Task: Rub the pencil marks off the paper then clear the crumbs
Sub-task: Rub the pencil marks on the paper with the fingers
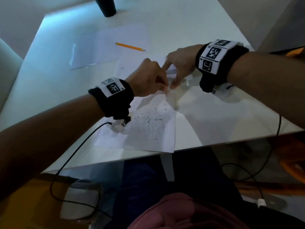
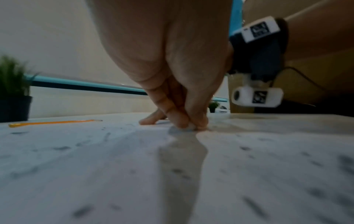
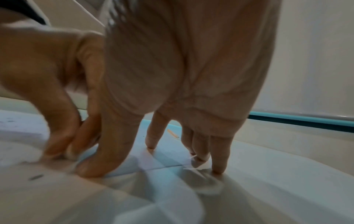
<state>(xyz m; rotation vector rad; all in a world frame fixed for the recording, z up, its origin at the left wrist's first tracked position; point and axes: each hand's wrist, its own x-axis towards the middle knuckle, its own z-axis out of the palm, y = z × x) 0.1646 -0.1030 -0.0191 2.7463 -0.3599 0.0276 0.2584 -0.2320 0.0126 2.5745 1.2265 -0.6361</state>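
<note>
A white paper (image 1: 148,134) with faint pencil marks and dark crumbs (image 1: 145,118) lies near the table's front edge. My left hand (image 1: 165,87) is at the sheet's far right corner, fingertips pointing down, pinching a small pale eraser (image 2: 181,129) against the paper. The left hand (image 3: 63,150) is blurred in the right wrist view. My right hand (image 1: 178,66) is just beyond it, and its straight, spread fingers (image 3: 218,166) press down on the paper (image 3: 168,163). Dark crumbs (image 2: 250,204) lie scattered close to the left wrist camera.
An orange pencil (image 1: 130,46) lies on a second pale sheet (image 1: 102,47) further back. A black cup (image 1: 107,7) stands at the far edge, and a potted plant (image 2: 13,104) at the left. The white table (image 1: 222,134) ends just before my lap. Cables hang from both wrists.
</note>
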